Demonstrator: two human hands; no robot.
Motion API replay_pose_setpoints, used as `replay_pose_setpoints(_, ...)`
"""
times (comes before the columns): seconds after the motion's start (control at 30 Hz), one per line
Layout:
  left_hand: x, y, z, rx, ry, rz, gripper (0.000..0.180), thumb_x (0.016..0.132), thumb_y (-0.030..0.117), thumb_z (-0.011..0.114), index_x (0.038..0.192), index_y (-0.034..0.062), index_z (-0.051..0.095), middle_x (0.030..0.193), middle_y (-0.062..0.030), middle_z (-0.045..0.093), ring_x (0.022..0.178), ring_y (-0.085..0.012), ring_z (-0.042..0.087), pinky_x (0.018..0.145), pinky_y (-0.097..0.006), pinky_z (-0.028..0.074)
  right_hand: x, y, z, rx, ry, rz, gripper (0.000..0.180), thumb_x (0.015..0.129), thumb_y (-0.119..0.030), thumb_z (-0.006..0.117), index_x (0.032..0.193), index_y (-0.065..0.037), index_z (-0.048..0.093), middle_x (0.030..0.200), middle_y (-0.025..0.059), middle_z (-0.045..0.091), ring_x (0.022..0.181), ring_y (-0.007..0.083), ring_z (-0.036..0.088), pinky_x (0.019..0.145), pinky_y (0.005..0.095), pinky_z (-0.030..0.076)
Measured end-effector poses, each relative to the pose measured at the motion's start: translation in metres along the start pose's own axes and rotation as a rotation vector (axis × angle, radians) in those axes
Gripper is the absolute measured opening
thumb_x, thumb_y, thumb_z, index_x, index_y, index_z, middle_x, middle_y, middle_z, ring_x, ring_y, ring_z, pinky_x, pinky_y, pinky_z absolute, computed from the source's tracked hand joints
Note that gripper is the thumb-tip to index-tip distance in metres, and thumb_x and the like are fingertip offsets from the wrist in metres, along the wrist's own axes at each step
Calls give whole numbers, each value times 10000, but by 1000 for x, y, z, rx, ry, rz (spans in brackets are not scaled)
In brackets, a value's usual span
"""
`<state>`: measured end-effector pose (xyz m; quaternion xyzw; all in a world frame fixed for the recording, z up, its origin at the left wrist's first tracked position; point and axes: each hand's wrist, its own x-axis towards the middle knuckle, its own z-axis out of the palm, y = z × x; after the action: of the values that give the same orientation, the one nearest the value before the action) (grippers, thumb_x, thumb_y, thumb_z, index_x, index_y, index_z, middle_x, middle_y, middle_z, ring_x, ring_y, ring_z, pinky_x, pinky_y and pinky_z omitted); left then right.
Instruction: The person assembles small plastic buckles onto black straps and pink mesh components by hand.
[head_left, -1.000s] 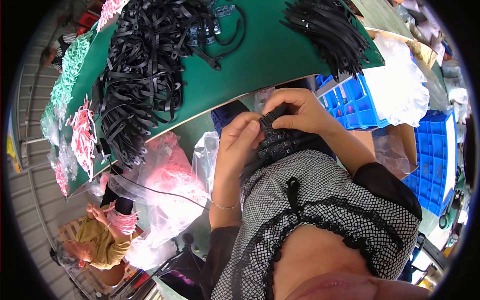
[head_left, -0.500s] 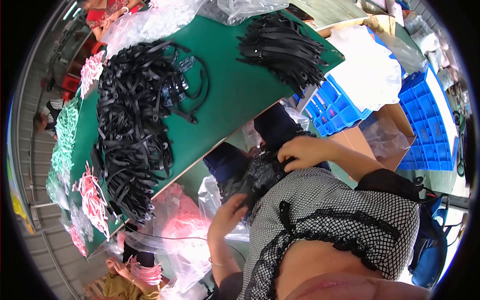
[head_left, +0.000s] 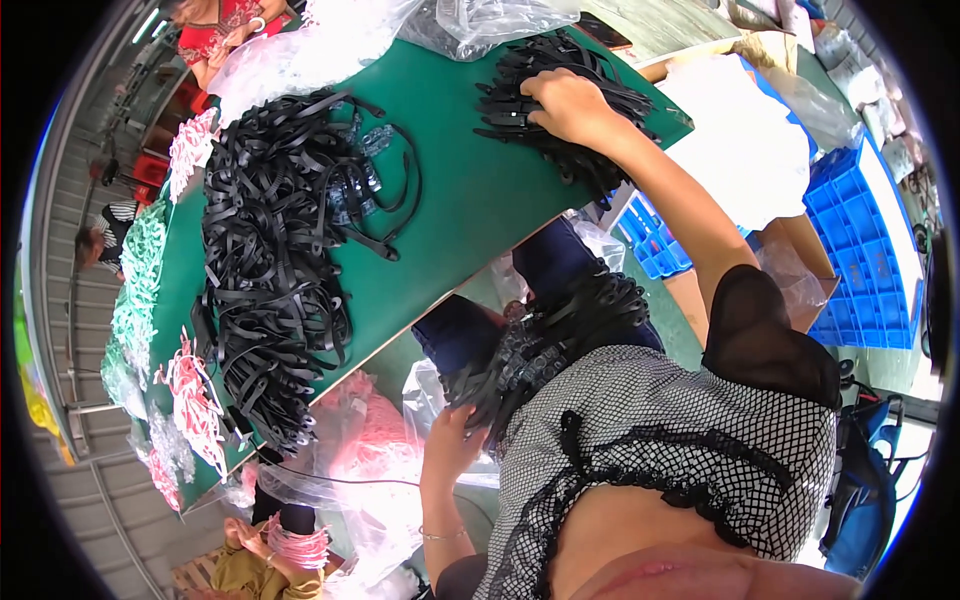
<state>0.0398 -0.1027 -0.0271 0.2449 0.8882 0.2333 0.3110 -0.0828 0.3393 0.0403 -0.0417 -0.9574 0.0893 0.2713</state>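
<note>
I see the right hand on a pile of black straps at one o'clock. The left hand, at six o'clock, touches lap straps. I can't tell if either grips.

head view | text, labels: none legible | numbers: none legible | signs: none legible
</note>
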Motion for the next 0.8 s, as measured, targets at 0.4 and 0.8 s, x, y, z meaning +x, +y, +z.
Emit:
replay_pose_setpoints(0.4, 154, 81, -92, -99, 613, 624, 151, 742, 102, 606, 870, 21, 609, 747, -153, 612, 683, -305, 606, 610, -370, 478, 1, -2, 14, -206, -165, -57, 144, 706, -84, 513, 817, -53, 601, 807, 105, 606, 821, 286, 603, 693, 406, 475)
replay_pose_setpoints(0.8, 322, 109, -172, 548, 794, 176, 312, 714, 96, 594, 1025, 121, 567, 1019, -84, 582, 980, -294, 542, 814, -375, 460, 4, 14, -1, 301, 111, -97, 137, 739, -21, 503, 875, -20, 487, 758, 131, 527, 654, 253, 549, 567, 323, 431)
